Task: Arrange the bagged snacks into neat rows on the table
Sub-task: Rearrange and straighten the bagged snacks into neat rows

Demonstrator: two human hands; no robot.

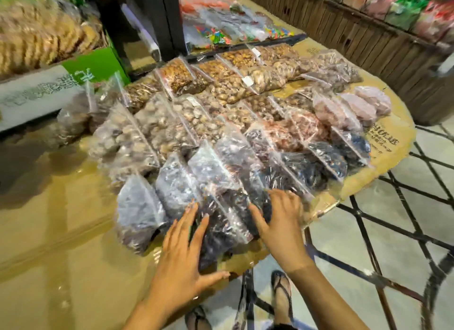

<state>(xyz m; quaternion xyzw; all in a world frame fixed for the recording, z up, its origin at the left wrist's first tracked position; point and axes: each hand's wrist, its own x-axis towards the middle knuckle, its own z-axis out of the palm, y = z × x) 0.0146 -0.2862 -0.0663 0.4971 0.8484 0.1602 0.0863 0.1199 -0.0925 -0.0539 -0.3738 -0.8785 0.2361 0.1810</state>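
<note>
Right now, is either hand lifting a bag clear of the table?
No. The left hand and right hand both lie flat, fingers spread, on the dark snack bags, which rest on the table.

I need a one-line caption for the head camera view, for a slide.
Both hands, left and right, press flat on dark bagged snacks in the front row of a cardboard-covered table.

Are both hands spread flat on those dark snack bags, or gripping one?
Spread flat. The left hand and right hand lie open, fingers splayed, on the dark bags; neither closes around one.
</note>
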